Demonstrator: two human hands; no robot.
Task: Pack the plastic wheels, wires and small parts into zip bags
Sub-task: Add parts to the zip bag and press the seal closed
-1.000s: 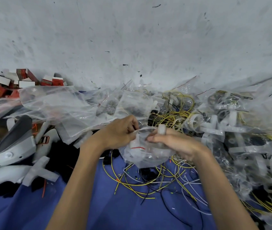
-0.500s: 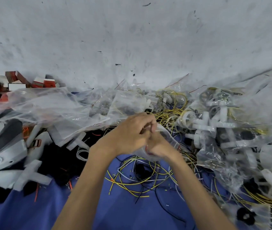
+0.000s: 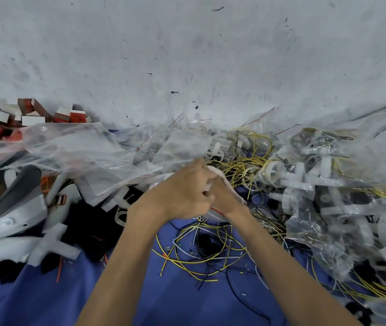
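Both hands meet at the centre of the view over a small clear zip bag (image 3: 215, 211) with a red line near its top. My left hand (image 3: 182, 191) curls its fingers round the bag's top from the left. My right hand (image 3: 222, 196) grips the bag from the right, partly hidden behind the left. White parts show faintly inside the bag. Loose yellow, white and black wires (image 3: 201, 248) lie on the blue cloth (image 3: 175, 300) just below the hands.
Filled clear bags of white plastic parts and yellow wires (image 3: 323, 184) pile up on the right. Empty zip bags (image 3: 81, 151) lie at the left, with white and grey plastic shells (image 3: 15, 208) and red and white boxes (image 3: 27, 114). A grey wall (image 3: 187, 55) rises behind.
My hands have closed together over the bag; a second ago they held it apart at its opening. The bag is now bunched and mostly hidden between them.
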